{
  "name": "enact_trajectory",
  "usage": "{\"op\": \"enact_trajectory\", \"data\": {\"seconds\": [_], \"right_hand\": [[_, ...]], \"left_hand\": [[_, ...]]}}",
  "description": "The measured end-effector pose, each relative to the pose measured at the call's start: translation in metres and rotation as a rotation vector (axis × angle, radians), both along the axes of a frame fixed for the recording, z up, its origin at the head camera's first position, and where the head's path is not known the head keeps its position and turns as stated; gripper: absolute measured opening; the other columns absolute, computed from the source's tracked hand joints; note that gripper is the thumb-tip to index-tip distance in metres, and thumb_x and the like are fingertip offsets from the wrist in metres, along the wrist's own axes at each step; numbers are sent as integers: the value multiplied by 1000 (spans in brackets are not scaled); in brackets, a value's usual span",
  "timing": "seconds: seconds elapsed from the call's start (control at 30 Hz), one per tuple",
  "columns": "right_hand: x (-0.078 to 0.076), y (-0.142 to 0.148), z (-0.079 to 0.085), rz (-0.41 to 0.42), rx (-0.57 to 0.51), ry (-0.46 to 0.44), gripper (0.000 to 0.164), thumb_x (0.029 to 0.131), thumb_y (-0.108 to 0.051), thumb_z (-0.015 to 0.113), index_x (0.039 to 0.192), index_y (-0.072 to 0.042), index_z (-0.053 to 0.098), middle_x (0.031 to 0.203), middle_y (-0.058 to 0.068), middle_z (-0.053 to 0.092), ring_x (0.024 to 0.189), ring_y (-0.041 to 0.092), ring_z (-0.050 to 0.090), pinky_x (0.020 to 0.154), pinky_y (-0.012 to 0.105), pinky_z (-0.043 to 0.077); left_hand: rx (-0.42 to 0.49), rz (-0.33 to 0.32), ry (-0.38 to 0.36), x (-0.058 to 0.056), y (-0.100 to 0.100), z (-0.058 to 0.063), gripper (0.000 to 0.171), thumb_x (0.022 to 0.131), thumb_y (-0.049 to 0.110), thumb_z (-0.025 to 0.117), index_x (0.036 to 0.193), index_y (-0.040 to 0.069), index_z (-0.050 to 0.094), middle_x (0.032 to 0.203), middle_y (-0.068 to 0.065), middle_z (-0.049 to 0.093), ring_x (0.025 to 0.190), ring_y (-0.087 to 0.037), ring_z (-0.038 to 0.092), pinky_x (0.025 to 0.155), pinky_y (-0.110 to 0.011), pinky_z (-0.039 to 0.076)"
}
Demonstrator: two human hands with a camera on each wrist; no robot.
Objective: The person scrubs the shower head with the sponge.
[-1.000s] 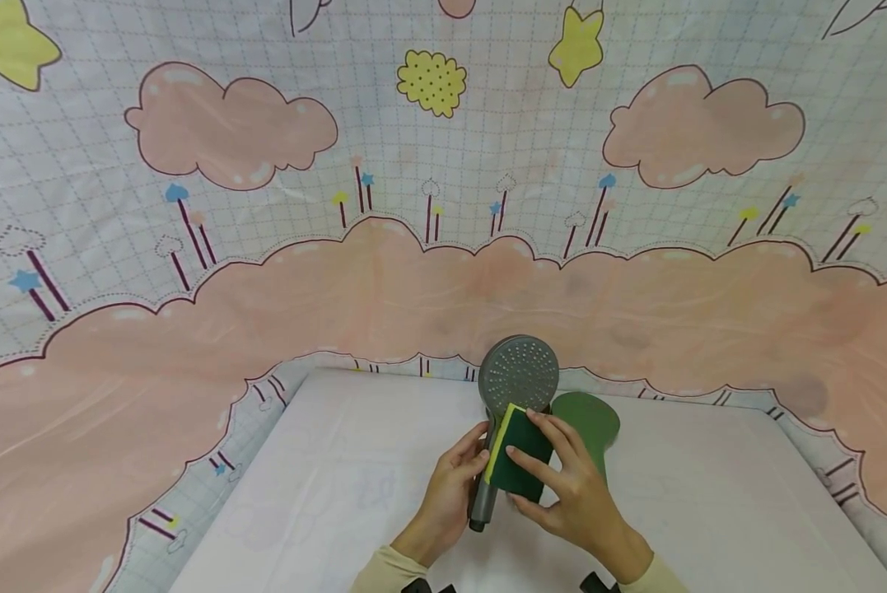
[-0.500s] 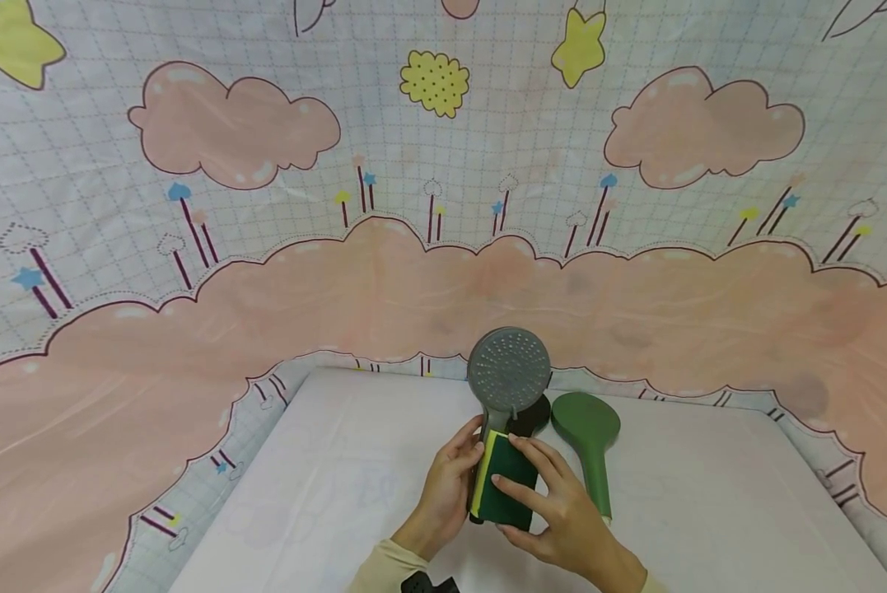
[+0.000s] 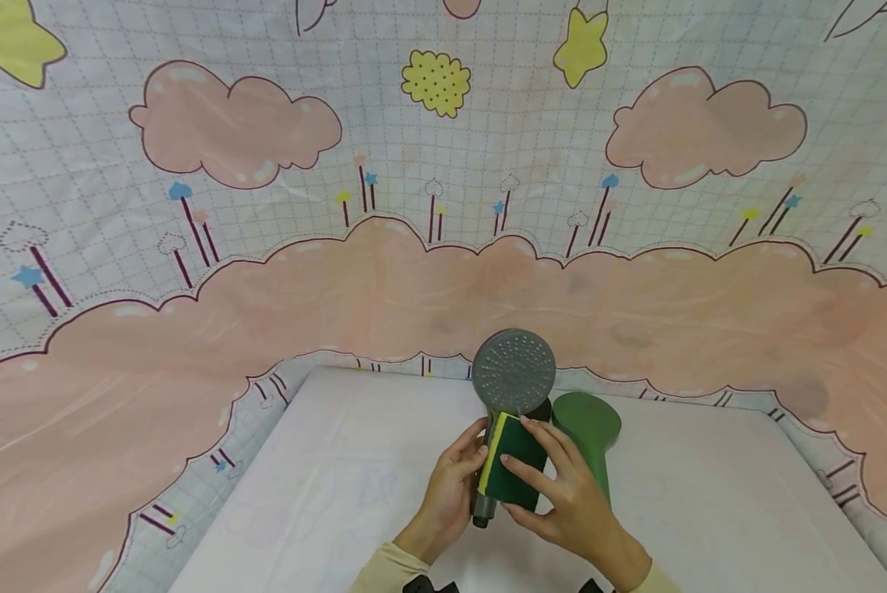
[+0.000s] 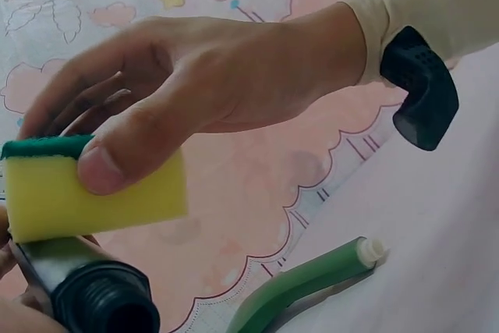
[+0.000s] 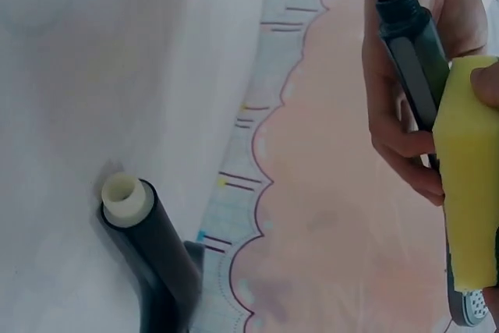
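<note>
In the head view my left hand grips the handle of a grey handheld shower head, whose round nozzle face points up toward the camera. A yellow sponge with a dark green scouring side is held by my right hand, thumb and fingers at its edges. The sponge's yellow side lies against the shower head's handle. At the handle's lower end, the left wrist view shows a threaded black opening. Part of the handle is hidden behind the sponge.
A green shower head lies on the white table right of my hands. A black shower head lies behind them, mostly hidden. Behind the table hangs a cloud-patterned cloth.
The sponge slid down the handle toward its end, then came back up toward the nozzle head. The grey shower head shifted left a little, then slightly right. Both hands keep their hold.
</note>
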State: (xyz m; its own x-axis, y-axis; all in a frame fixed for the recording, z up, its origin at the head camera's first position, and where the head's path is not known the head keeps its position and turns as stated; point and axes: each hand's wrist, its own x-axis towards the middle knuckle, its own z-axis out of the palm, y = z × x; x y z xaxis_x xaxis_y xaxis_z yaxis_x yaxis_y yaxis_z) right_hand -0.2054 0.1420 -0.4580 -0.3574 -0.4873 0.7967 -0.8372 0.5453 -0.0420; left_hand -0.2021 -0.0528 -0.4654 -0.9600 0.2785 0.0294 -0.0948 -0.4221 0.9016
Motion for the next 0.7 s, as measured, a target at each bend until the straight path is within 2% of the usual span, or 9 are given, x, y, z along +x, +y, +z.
{"op": "enact_trajectory", "data": {"seconds": [0.2, 0.4, 0.7], "right_hand": [[3, -1, -4, 22, 0, -20, 47, 83, -53, 72, 122, -26, 69, 145, 17, 50, 132, 32, 44, 121, 20, 15], [8, -6, -11, 97, -16, 4, 45, 86, -53, 68, 122, -25, 69, 143, 19, 51, 131, 31, 46, 120, 19, 20], [11, -6, -13, 115, -3, 15, 45, 88, -54, 65, 123, -25, 68, 142, 20, 51, 129, 32, 46, 120, 19, 20]], "left_hand": [[29, 12, -8, -1, 1, 2, 53, 104, 21, 44, 154, 14, 31, 129, -4, 54, 120, -13, 56, 100, -28, 49], [67, 22, -12, -3, 0, 5, 53, 104, 19, 42, 155, 12, 28, 123, -1, 54, 120, -12, 55, 102, -26, 46], [88, 46, -24, -3, 0, 4, 53, 104, 18, 42, 155, 12, 28, 120, 0, 53, 118, -11, 54, 102, -26, 44]]}}
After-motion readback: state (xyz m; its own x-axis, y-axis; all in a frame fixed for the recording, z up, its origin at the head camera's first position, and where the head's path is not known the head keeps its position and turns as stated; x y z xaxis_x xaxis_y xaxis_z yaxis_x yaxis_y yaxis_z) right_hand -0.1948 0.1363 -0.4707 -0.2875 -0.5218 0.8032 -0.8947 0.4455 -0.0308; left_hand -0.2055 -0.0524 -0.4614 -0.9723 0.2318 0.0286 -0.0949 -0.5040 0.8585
